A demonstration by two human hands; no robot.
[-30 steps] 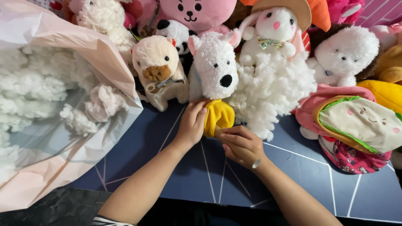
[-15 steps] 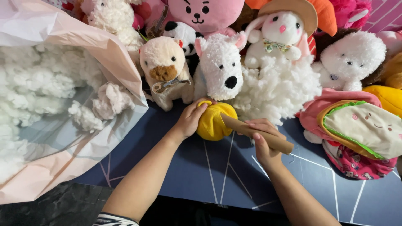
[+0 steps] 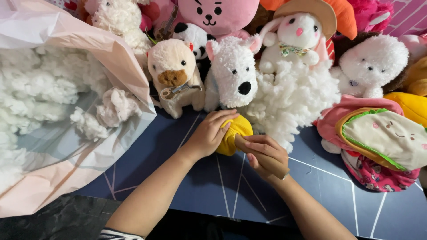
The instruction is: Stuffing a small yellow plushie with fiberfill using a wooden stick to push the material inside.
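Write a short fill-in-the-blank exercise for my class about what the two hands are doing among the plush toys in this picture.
1. The left hand grips a small plush piece coloured ____.
2. The right hand holds a brown ____ against that piece.
3. The loose white stuffing on the left lies in a pale ____ bag.
4. The mat under the hands is dark ____.

Missing words: yellow; stick; pink; blue

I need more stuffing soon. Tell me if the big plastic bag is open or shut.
Open. The bag gapes toward the table, its pink rim spread wide, and loose white stuffing shows inside, some at the mouth.
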